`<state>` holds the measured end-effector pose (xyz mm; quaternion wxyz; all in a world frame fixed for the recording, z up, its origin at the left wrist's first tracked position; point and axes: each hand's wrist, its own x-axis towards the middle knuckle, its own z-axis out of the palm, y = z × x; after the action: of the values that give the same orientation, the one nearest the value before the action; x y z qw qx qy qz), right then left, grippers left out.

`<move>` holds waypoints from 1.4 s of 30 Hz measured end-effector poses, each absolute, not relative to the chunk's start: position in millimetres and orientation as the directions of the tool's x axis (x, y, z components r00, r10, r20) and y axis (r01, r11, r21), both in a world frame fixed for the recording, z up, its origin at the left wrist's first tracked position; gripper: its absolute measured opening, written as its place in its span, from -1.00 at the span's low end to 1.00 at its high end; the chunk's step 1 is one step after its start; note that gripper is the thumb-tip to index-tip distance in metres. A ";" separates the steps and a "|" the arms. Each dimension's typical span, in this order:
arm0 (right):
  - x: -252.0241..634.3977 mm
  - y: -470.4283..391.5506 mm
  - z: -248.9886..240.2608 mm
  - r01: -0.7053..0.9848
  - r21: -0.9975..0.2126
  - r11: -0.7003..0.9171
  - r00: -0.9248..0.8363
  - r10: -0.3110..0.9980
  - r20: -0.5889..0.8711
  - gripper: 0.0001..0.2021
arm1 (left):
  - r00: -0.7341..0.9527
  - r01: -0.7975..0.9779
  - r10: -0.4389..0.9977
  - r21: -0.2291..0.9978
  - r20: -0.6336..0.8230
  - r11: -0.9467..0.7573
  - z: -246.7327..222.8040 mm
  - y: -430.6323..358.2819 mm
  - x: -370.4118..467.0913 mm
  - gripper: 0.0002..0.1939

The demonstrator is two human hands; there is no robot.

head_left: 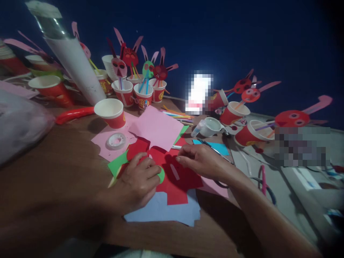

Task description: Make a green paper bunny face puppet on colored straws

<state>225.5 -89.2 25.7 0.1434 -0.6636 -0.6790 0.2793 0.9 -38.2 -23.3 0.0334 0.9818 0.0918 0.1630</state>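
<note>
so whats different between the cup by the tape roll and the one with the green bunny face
The cup by the tape roll has nothing sticking out of it, while the green bunny's cup holds blue straws topped by the green face. The first stands nearer you, on pink paper; the second is farther back, among other decorated cups. Both are upright red cups with white rims.

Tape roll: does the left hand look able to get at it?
Probably yes: the tape roll lies uncovered on pink paper, close to the left hand. The cup stands on its far side, so it should not block the way.
</note>
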 end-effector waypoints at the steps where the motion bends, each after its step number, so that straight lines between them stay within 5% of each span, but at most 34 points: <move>1: 225.6 -89.4 25.5 0.823 -0.567 -0.037 -0.078 0.981 -0.177 -0.76 | 0.927 0.171 0.196 0.104 0.319 -0.980 -23.7 -38.0 0.9 -0.94; 15: 274.0 -93.3 47.4 0.739 -0.662 -0.123 0.104 0.992 -0.067 -0.75 | 0.904 0.211 0.301 0.295 0.304 -0.932 -25.7 -41.1 1.8 -0.95; 26: 275.0 -99.6 8.7 0.832 -0.538 -0.136 0.213 0.974 0.083 -0.80 | 0.898 0.230 0.331 0.334 0.288 -0.914 -25.6 -43.7 0.6 -0.93; 39: 243.3 -85.3 -0.4 0.861 -0.508 -0.025 0.035 0.999 0.010 -0.85 | 0.909 0.225 0.314 0.312 0.274 -0.923 -27.8 -42.8 -1.0 -0.87; 42: 236.4 -82.2 9.1 0.852 -0.523 0.000 0.057 0.994 0.092 -0.85 | 0.908 0.223 0.313 0.312 0.279 -0.924 -27.4 -42.1 -1.0 -0.86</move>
<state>236.4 -82.2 9.1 0.2288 -0.6899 -0.6691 0.1552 -1.0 -42.1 -27.4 0.1380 0.9669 0.1385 0.1639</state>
